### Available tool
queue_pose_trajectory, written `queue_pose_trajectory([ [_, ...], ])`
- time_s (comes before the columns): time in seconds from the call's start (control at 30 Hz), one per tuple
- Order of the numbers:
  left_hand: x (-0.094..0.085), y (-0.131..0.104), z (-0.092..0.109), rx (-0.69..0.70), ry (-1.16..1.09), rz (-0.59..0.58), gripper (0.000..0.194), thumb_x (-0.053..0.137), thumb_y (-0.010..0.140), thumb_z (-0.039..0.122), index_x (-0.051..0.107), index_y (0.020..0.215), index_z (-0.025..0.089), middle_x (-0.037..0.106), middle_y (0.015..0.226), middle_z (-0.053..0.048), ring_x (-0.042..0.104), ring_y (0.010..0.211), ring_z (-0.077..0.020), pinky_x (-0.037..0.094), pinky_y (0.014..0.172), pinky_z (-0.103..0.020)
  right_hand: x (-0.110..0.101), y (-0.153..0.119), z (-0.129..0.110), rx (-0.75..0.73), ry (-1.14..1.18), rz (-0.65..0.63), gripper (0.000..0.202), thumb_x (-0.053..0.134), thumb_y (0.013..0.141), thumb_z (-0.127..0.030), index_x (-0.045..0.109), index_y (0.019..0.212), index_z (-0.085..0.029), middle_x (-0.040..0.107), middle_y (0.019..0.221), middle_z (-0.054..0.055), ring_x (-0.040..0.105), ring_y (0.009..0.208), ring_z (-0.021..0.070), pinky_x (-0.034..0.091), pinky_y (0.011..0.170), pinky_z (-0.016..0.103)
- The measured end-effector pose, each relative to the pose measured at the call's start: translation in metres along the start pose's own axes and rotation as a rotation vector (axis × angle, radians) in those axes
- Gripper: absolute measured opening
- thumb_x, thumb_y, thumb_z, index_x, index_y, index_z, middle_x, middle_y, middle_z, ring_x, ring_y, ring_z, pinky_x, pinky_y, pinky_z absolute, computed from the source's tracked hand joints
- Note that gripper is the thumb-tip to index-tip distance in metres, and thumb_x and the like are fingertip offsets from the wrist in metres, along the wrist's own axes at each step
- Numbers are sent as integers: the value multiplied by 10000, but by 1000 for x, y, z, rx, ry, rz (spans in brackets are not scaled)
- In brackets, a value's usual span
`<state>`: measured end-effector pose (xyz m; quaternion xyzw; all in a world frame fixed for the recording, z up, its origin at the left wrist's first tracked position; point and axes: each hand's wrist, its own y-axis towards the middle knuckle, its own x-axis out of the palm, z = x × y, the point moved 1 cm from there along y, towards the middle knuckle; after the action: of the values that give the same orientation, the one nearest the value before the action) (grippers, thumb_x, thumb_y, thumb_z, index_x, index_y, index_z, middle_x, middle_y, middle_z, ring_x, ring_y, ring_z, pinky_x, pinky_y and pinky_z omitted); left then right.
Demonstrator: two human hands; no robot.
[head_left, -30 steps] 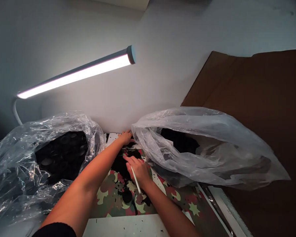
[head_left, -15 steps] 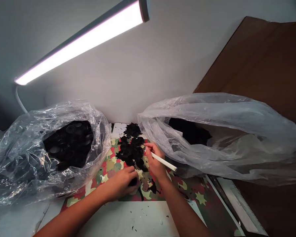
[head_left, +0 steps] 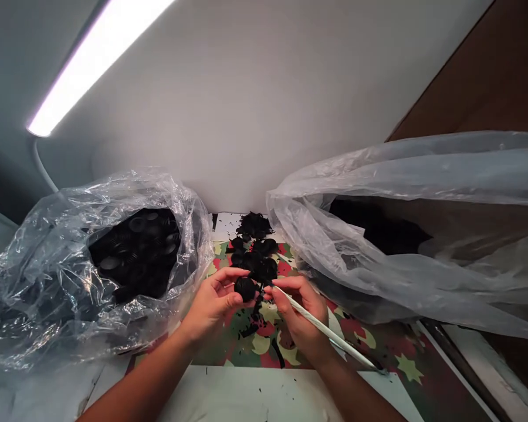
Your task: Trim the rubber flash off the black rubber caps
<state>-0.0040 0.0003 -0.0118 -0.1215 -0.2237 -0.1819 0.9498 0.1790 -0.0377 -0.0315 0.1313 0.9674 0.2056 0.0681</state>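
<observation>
Between its thumb and fingers my left hand [head_left: 217, 299] holds a round, ribbed black piece [head_left: 245, 289]. Just right of it, my right hand [head_left: 300, 305] grips a long white stick-like tool [head_left: 330, 333], whose rear end points down to the right. The fingertips of my right hand are close to the black piece; whether the tool's tip touches it cannot be made out. Beyond both hands, a pile of black scraps and pieces [head_left: 255, 258] lies on a colourful patterned sheet [head_left: 242, 337].
A clear plastic bag [head_left: 66, 281] full of ribbed black pieces [head_left: 138, 252] stands at the left. At the right is a larger open bag [head_left: 422, 170] with black material [head_left: 378, 228] inside. A bright lamp [head_left: 97, 58] hangs above, and brown cardboard [head_left: 479, 88] leans behind.
My left hand has risen with the black piece, which now shows more fully. My right hand has come down beside it, with the tool still held. The view has shifted.
</observation>
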Motion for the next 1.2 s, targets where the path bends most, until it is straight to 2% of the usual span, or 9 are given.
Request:
queue_pose_trajectory([
  [0.37,8,-5,3,-95,-273,-160,463,890,749,405,748,1113,158,806,1032,-108,780,844,-160,599,790,-209,-4,-3,4,-133,-145,67,215,612,995,-424,680,968,-222,738,762,18,700,610,172,579,558,296],
  [0.47,8,-5,-1,-91,-258,-165,438,876,773,397,748,1124,168,803,1045,-103,773,848,-160,596,800,-225,-6,-1,-1,-349,-181,6,358,396,1091,-447,636,1253,-237,797,994,80,765,861,219,607,725,364],
  [0.57,6,-3,-5,-51,-232,-109,389,891,761,369,753,1069,175,794,971,-57,750,837,-141,582,773,-214,-8,5,-7,-665,-326,-225,447,283,1113,-451,561,1414,-273,745,1271,105,667,1245,268,535,964,451],
  [0.63,5,-1,-6,-29,-231,-57,366,911,740,348,749,1019,176,785,925,-34,737,833,-130,570,773,-208,-12,11,-7,-741,-427,-298,383,338,1117,-351,569,1411,-272,776,1205,78,658,1262,255,478,1035,457],
  [0.73,4,0,-4,-56,-230,-27,391,922,724,373,728,994,167,797,927,-56,740,810,-138,566,806,-232,-26,19,-6,-646,-471,-164,347,367,1109,-283,645,1302,-209,803,876,48,760,927,220,508,971,429],
  [0.83,7,0,-2,-95,-186,-27,428,885,748,471,705,944,136,801,918,-103,742,788,-158,570,784,-251,-35,21,-8,-449,-444,-21,343,394,1099,-311,718,1115,-200,745,748,36,693,670,185,566,735,347],
  [0.9,9,0,-4,-119,-140,-17,487,869,732,545,683,896,127,792,860,-110,732,739,-161,566,715,-245,-32,18,-9,-366,-383,-67,294,461,1078,-325,735,1087,-219,767,844,53,712,737,192,581,704,325],
  [1.07,8,3,-14,-102,86,29,597,811,673,705,593,802,165,689,590,-12,633,501,-125,456,495,-209,-4,9,-6,-265,-103,-376,318,660,979,-350,701,1292,-305,725,1306,73,691,1173,244,579,978,385],
  [1.2,8,0,-10,22,251,24,671,810,647,723,602,998,191,650,537,40,601,470,-134,396,465,-210,4,6,-1,138,139,-336,220,720,902,-305,779,1114,-290,781,1063,43,733,927,217,599,802,336],
])
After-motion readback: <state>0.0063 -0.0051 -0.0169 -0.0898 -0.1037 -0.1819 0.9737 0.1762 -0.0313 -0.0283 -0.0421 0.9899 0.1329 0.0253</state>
